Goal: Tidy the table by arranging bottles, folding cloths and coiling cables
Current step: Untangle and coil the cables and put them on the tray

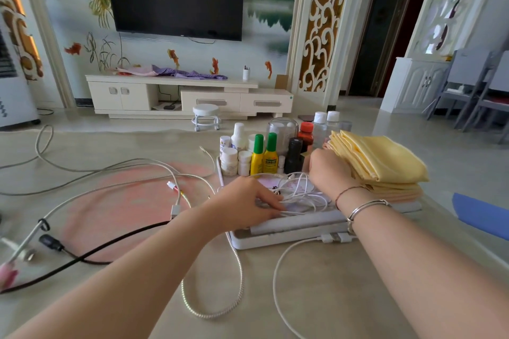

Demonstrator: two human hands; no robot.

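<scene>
A tangle of thin white cable (303, 194) lies in a white tray (289, 241) on the table. My left hand (245, 202) reaches into the tray from the left, and its thumb and fingers pinch strands of that cable. My right hand (329, 170) is over the far side of the cable, against a stack of folded yellow cloths (382, 162). Only its back shows; its fingers are hidden. Several bottles (261, 154) stand together at the back of the tray. Loose on the table are a silver braided cable (239, 281), a black cable (110, 245) and a white cable (276, 272).
A pink round mat (129, 201) lies left of the tray with grey cables (82, 170) and plugs across it. A blue object (479, 215) sits at the table's right edge. Beyond the table are a small white stool (206, 115) and a TV cabinet (190, 96).
</scene>
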